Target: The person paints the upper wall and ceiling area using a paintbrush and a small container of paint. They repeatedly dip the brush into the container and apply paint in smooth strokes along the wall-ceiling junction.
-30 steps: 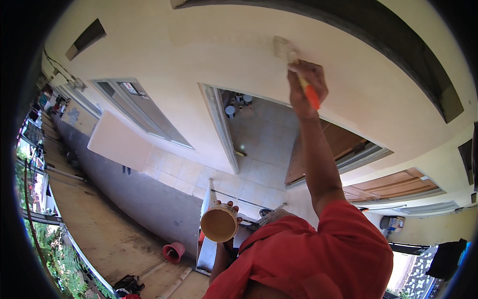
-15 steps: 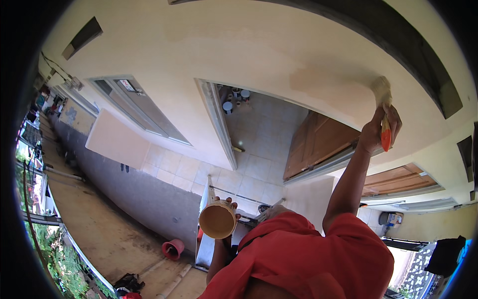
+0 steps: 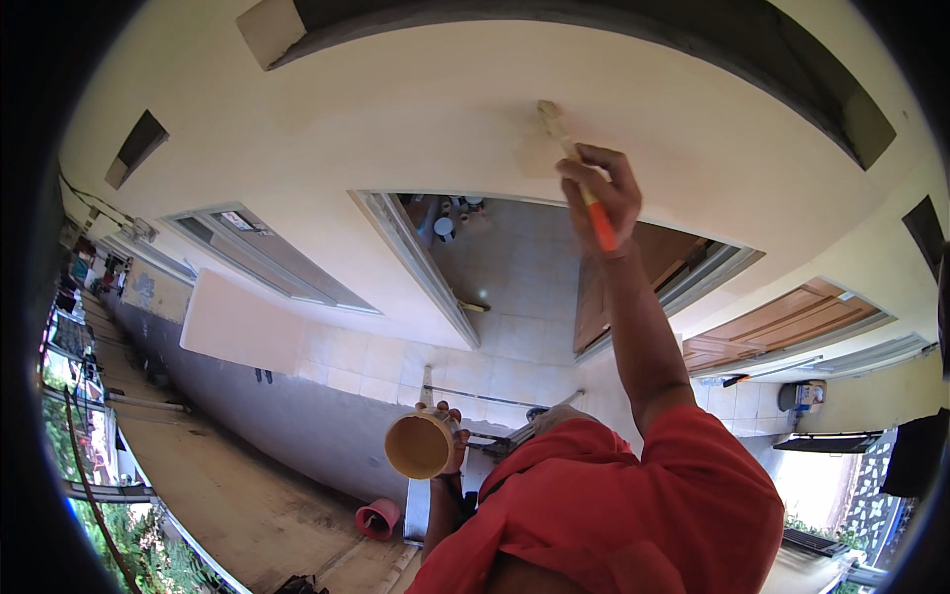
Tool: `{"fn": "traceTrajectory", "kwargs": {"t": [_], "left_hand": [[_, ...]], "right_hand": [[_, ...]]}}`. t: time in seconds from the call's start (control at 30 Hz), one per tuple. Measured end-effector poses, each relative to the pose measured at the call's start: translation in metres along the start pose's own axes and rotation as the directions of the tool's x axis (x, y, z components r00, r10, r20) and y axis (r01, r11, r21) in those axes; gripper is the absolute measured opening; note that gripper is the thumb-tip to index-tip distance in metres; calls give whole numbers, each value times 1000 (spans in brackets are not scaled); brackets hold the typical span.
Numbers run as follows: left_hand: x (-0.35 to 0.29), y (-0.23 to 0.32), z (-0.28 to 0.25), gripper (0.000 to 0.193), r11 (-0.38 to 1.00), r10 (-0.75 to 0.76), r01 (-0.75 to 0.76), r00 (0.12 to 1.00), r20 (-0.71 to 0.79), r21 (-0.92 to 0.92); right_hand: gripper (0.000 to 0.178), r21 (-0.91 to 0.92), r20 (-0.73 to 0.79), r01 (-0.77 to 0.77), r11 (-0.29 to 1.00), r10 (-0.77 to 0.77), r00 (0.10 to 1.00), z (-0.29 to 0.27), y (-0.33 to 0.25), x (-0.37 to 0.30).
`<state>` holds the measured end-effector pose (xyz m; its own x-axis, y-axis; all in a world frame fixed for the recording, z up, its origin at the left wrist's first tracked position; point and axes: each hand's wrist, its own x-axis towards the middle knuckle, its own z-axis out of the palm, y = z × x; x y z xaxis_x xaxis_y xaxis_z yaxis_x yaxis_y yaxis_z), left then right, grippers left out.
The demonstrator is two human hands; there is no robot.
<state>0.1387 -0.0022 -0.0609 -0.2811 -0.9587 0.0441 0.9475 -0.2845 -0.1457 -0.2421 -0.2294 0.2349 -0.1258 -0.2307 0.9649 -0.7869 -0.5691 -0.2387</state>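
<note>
My right hand [image 3: 606,194] is raised over the doorway and grips a paintbrush [image 3: 597,218] with an orange-tipped handle. Its bristles meet the cream wall [image 3: 426,109], where a slightly darker patch shows beside them. Lower down, my left hand [image 3: 457,443] is wrapped round the far side of a round cream paint container [image 3: 420,445], whose open mouth faces up. Some of the left fingers are hidden behind the container. The inside looks pale tan; how much paint it holds I cannot tell.
Beneath me stands a metal ladder [image 3: 417,510]. A red bucket [image 3: 377,518] lies on the ground to the left. The open doorway shows a brown wooden door [image 3: 594,297] and several paint pails on the tiles. A long dark recess [image 3: 594,14] runs along the wall's top.
My right hand has swept the paintbrush left along the wall, from right of the doorway to above it. The paint container stays in my left hand, and the view has shifted slightly.
</note>
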Motion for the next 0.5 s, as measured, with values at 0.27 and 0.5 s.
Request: {"fn": "traceTrajectory", "kwargs": {"t": [0.27,0.5], "left_hand": [[-5,3,0,55,998,-55,55,998,-8,2],[-2,2,-3,54,999,-47,47,999,4,-10]], "right_hand": [[22,-292,-335,-199,935,95,937,-175,59,-8],[30,-552,-308,-216,805,44,950,-122,46,-23]]}}
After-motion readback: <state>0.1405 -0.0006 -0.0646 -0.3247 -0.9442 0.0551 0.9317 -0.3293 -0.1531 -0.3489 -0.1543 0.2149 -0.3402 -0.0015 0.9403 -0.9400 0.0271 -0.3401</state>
